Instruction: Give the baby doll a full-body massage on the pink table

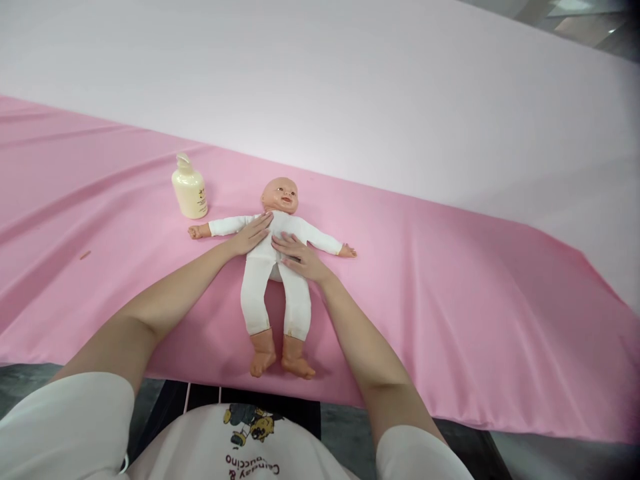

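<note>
Head view, doll [263,260], pink cloth [395,280], grey floor [345,433]

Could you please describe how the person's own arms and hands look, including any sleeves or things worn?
The left hand and right hand are bare: no gloves, rings or watch are visible. The forearms are uncovered too. The left sleeve and right sleeve are short, loose and white, with no print visible on them.

Pump bottle [190,193] on pink cloth [450,313]
</note>
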Available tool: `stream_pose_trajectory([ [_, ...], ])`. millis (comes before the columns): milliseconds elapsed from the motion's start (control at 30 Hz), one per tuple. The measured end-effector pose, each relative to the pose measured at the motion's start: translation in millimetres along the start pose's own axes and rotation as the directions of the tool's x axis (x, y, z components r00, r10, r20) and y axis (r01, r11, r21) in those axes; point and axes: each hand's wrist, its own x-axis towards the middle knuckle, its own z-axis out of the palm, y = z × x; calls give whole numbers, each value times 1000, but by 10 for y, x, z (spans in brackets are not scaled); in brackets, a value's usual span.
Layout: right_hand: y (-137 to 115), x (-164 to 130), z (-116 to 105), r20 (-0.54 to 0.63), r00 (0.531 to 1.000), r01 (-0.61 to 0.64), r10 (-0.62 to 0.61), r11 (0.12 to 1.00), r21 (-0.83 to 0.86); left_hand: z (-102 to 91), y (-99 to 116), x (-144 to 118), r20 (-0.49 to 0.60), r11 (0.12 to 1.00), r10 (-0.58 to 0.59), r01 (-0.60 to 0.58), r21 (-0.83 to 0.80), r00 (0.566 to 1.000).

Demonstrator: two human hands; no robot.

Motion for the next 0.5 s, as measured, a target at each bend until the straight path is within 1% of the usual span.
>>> stream_pose_trajectory([
  [133,-156,17,32,30,998,59,-58,998,-26,-1,28,5,-42,998,6,-8,-60,999],
  [233,-230,45,113,20,995,101,-100,993,-59,-2,67,22,-148,994,-9,-7,-109,989],
  [300,-239,60,159,-11,995,99,-99,994,-47,-11,95,35,-202,995,21,-41,-93,979],
  [333,-232,64,173,-29,995,90,-91,996,-21,-20,108,39,-192,996,50,-64,-66,980],
  [400,-202,65,185,-74,996,64,-59,996,65,-41,128,42,-92,996,92,-93,-1,991],
  [467,-159,57,184,-150,989,40,-13,983,181,-62,139,37,15,995,89,-90,47,996],
  [500,-135,52,184,-200,980,34,16,970,242,-70,140,34,43,995,84,-86,59,996],
])
